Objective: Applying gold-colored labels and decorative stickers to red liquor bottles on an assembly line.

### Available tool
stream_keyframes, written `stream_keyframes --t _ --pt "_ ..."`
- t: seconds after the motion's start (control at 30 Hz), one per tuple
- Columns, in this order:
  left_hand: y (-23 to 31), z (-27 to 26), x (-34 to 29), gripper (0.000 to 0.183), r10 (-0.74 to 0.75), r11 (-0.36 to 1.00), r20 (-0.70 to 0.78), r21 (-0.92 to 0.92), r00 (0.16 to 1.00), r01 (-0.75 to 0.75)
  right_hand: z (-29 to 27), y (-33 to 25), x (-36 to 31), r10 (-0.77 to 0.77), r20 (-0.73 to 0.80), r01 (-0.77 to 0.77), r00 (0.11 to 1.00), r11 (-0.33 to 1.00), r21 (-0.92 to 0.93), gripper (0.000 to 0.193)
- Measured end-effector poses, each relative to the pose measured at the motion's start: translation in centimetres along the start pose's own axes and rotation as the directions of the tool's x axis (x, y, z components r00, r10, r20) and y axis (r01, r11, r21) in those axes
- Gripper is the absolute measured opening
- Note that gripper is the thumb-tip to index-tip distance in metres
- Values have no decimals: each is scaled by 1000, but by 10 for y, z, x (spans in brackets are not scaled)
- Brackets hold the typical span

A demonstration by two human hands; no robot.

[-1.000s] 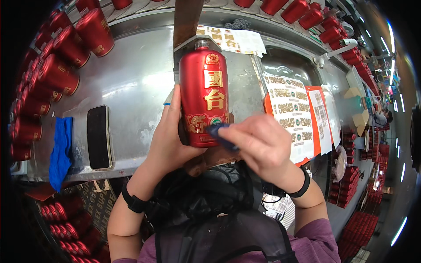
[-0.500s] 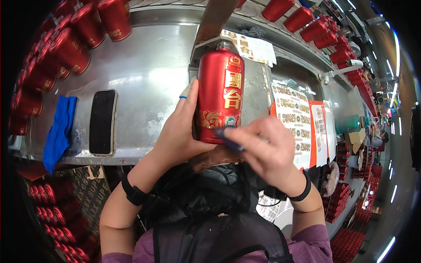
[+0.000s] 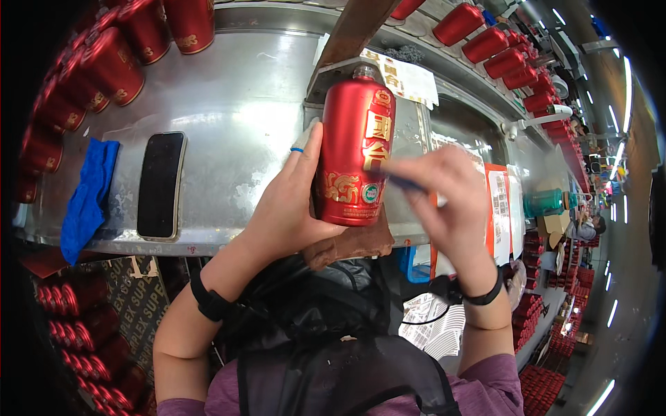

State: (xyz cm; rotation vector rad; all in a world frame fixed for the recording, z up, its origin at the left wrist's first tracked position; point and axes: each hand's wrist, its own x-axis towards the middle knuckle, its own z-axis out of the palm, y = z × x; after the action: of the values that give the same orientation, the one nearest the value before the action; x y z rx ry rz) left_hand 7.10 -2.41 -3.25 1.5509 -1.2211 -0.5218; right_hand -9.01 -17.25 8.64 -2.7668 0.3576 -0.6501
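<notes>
A red bottle (image 3: 347, 139) with gold lettering and a gold ornament lies on its back, neck pointing away from me, in front of a metal bracket (image 3: 340, 69). My left hand (image 3: 288, 191) is wrapped along its left side, thumb under the base. A small round green-and-white sticker (image 3: 371, 193) sits low on the bottle's front. Just right of the bottle, my right hand (image 3: 449, 191) grips a small dark blue tool (image 3: 408, 184), its tip near the lettering; motion blur hides its exact kind. A folded brown cloth (image 3: 354, 246) lies beneath the bottle's base at the bench edge.
A black phone (image 3: 161, 186) and a blue cloth (image 3: 90, 197) rest on the metal bench (image 3: 222, 90). Red bottles crowd the left (image 3: 114, 73) and line a conveyor (image 3: 461, 24) at upper right. Printed sheets (image 3: 501, 208) lie to the right, beyond my right hand.
My right hand has moved up and right with the blue tool, away from the sticker, which now shows fully. My left hand still holds the bottle; the whole view has shifted slightly.
</notes>
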Motion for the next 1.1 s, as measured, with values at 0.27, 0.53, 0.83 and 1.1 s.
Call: stream_keyframes --t 0.27,0.53,0.83,1.1 --pt "-7 -1 1 132 72 997 -19 -12 997 -72 19 -18 -74 -203 126 185 971 973 141 40" --pt "-6 -1 2 126 19 989 43 -144 999 -12 25 6 -70 -48 -76 59 996 986 154 42" --pt "-14 3 3 130 89 995 20 -51 996 -88 23 1 -83 141 -153 -115 978 978 172 44" --pt "5 -3 1 127 3 1000 32 10 999 -3 21 -15 -80 18 -30 -11 999 980 201 48"
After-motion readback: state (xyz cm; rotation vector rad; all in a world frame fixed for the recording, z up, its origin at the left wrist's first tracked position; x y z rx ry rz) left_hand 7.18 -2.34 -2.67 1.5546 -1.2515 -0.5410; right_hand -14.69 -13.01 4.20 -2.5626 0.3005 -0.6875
